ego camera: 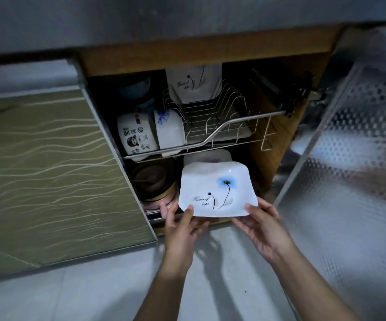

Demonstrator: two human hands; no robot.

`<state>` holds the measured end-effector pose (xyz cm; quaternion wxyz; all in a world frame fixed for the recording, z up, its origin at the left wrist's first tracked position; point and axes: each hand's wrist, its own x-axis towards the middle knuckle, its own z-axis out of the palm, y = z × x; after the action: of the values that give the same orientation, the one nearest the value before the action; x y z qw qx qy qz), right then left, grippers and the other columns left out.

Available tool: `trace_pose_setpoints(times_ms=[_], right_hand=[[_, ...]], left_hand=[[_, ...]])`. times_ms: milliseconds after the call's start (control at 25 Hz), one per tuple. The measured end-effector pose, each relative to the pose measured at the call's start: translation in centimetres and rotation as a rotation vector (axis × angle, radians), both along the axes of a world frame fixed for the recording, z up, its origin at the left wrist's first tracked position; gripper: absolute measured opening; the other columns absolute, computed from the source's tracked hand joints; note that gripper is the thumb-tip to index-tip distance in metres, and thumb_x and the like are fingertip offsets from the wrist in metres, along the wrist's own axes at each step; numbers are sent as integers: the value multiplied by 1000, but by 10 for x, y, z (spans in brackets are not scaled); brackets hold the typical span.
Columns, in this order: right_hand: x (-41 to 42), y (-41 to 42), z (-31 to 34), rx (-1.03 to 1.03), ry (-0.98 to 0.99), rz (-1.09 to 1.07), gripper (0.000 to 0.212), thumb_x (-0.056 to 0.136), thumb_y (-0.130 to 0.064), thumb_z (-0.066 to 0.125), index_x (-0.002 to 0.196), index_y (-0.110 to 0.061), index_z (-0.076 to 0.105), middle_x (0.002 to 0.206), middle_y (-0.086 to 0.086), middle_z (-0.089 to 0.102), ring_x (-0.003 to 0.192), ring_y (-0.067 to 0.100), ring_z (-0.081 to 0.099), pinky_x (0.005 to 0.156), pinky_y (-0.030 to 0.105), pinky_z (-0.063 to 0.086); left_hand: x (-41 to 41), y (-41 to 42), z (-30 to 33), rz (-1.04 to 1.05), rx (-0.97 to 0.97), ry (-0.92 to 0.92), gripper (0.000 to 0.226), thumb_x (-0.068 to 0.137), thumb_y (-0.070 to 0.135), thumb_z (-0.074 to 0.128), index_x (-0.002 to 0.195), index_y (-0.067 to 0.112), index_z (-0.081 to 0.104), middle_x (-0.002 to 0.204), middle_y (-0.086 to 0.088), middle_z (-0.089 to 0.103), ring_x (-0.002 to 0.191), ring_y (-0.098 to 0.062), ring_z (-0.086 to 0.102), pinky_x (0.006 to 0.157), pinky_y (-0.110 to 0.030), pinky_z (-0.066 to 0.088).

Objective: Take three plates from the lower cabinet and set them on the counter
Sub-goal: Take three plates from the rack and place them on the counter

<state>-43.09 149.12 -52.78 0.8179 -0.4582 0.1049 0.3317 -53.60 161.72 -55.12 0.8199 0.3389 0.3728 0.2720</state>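
Observation:
A white square plate (pixel 212 181) with a blue flower and the words "Flower of hope" is held in front of the open lower cabinet, tilted toward me. My left hand (pixel 180 230) grips its near left corner, thumb on top. My right hand (pixel 263 230) grips its near right corner. A matching plate (pixel 194 83) stands upright at the back of the wire dish rack (pixel 231 128). Below the rack, behind the held plate, another white dish (pixel 207 156) shows only its rim. The grey counter edge (pixel 187 22) runs across the top.
Two white bowls (pixel 136 133) (pixel 168 129) lie on their sides at the rack's left. A brown and pink pot (pixel 155 184) sits on the lower shelf at the left. The perforated metal cabinet door (pixel 354 158) stands open at the right. A green patterned door (pixel 48 163) is shut at the left.

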Motion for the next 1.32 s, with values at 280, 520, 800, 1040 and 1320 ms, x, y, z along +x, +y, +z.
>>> trace_pose_setpoints(times_ms=[280,520,800,1040,1320], right_hand=[[-81,-61,145,-129,209,20,27,88,6,54,105,-14,48,101,15,68,72,24,74,59,38,61],[-121,-106,326,-267,164,64,21,88,3,55,98,-14,58,81,8,75,72,22,70,59,31,61],[-48,-102,462,-202,99,10,23,88,5,54,98,-14,59,85,9,76,75,23,73,57,31,61],[73,-55,473,-170,43,-84,27,90,8,50,89,-18,49,91,8,62,77,22,62,66,40,59],[159,-15,447,-180,114,-110,28,92,9,46,108,-13,40,109,13,57,98,31,60,85,46,53]], left_hand=[[-101,-58,146,-120,103,418,35,92,17,58,126,19,49,95,-4,74,66,-9,72,63,-27,46],[-148,-94,345,-214,210,541,22,91,12,59,109,22,50,66,-2,75,53,-13,67,55,-28,44],[-93,-79,466,-317,299,566,16,99,13,44,108,18,56,81,-4,72,61,-18,66,60,-31,47],[-36,-47,495,-922,923,1039,32,99,35,39,124,23,54,123,1,63,108,-18,60,83,-27,44],[28,-45,488,-1070,1125,1171,35,100,32,37,125,15,54,140,-8,53,122,-25,54,92,-31,44]])
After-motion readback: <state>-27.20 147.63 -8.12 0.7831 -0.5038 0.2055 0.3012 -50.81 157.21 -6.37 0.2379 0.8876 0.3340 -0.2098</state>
